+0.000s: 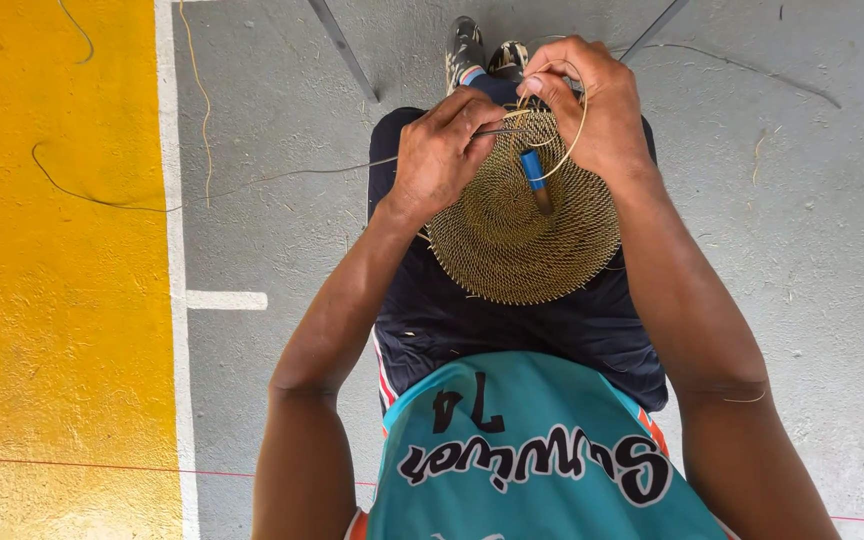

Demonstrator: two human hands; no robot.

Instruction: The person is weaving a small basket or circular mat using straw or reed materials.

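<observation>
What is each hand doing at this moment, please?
Left hand: closed on a thin strand at the woven disc.
Right hand: closed, gripping the disc's far edge.

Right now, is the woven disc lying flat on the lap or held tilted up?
Flat-ish: the woven disc rests on the lap, its far edge gripped by the left hand and right hand.

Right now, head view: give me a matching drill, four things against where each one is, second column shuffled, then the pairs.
Things:
1. left hand
2. right hand
3. blue-handled tool
4. woven disc

Places:
A. lying on the disc's upper face
B. resting on the lap, far edge held up in both hands
C. gripping the disc's far edge, pale strand looped around it
D. on the disc's near-left rim, pinching a thin strand

Pairs: 1-D, 2-C, 3-A, 4-B
</observation>
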